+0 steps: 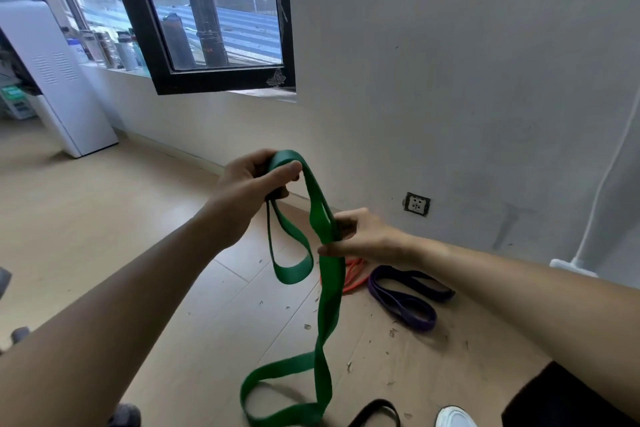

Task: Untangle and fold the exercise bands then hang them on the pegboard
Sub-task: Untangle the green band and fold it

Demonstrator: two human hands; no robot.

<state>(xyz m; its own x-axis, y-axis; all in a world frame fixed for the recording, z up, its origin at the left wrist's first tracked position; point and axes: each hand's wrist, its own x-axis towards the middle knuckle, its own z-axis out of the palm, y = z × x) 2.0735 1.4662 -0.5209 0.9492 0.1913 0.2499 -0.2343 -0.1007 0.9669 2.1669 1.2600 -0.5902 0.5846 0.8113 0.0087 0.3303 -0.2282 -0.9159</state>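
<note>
Green band (329, 305) held up above the floor (104, 218). Left hand (249, 185) grip is curled round its top fold, and right hand (363, 236) grip pinches the doubled strands lower down. Loose loops dangle beneath. Purple band (424, 324), orange band (353, 279) and black band (379, 403) lie on the floor.

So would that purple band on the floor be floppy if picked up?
Probably floppy: the purple band lies in loose flat loops, like the dangling green band. Likely light, and being flat, unlikely to roll.
</note>
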